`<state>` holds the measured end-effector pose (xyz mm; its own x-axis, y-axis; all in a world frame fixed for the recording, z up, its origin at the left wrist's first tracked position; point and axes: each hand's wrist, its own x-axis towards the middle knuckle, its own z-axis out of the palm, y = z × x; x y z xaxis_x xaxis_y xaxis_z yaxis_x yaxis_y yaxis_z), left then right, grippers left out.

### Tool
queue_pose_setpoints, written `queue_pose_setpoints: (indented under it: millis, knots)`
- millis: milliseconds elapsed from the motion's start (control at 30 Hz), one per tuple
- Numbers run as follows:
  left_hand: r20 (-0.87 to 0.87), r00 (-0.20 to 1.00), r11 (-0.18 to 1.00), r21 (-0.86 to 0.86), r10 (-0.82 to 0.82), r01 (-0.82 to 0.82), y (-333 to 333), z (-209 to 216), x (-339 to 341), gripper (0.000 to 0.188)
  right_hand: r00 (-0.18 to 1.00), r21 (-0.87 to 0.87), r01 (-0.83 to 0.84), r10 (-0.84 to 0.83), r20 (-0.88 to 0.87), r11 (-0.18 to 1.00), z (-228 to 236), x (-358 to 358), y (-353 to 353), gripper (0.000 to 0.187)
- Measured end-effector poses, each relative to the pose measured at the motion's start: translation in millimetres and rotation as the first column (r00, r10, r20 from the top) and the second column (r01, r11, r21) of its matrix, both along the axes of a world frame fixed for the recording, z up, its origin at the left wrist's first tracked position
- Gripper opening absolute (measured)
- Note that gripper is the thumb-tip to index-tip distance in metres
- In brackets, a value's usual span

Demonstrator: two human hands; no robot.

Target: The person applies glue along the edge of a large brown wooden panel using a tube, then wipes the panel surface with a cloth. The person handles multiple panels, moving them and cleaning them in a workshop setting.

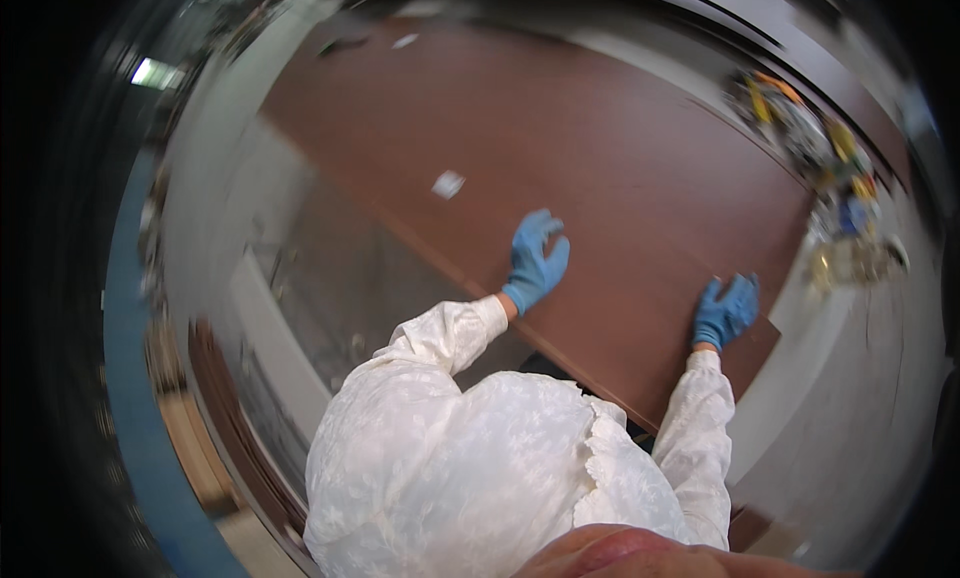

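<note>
A large reddish-brown board (600, 168) stretches away in front of me. My left hand (537, 261), in a blue glove, is over its near left edge, thumb apart from the fingers, holding nothing. Farther right, close to the board's near right corner, my right hand (726, 311) wears a matching glove; its fingers are spread and appear to rest on the surface. Blur hides how firmly either hand touches the board. Beyond my left hand lies a small white label or paper piece (448, 185) on the board.
Past the board's right edge is a blurred heap of colourful items and wrapping (810, 138). To the left, brown panels (215, 398) and light wooden boards (192, 448) lie low, beside a blue floor strip (150, 378). A second pale scrap (405, 41) sits at the board's far end.
</note>
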<state>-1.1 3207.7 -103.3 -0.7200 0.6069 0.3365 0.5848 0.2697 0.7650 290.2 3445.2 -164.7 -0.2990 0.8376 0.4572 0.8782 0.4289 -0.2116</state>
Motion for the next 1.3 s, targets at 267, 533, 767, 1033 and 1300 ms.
queue_pose_setpoints:
  millis: [267,533,767,1033,1300]
  knots:
    - [-0.111,0.78,0.683,-0.418,0.615,-0.598,-354.2,-34.4,212.2,0.031,0.994,-0.164,-0.035,0.052,0.1,0.986,-23.5,16.5,11.9,0.06]
    - [0.183,0.114,0.212,-0.909,0.977,-0.358,-556.4,-62.3,408.7,0.05,0.847,0.039,-0.529,0.53,-0.04,0.848,-8.5,19.2,-117.6,0.056]
    - [0.254,-0.348,0.049,-0.864,0.902,-0.502,-640.4,-103.0,551.9,0.051,0.225,0.046,-0.969,0.945,-0.235,0.243,22.5,15.2,-390.6,0.043]
    - [0.422,-0.293,0.16,-0.761,0.858,-0.629,-751.8,-104.6,708.2,0.059,-0.212,-0.314,-0.874,0.872,-0.442,-0.372,-0.1,93.7,-657.5,0.035]
    - [0.41,-0.558,-0.093,-0.742,0.721,-0.664,-947.5,-110.4,906.1,0.044,-0.152,-0.647,-0.679,0.929,-0.338,-0.346,-51.6,204.5,-853.0,0.035]
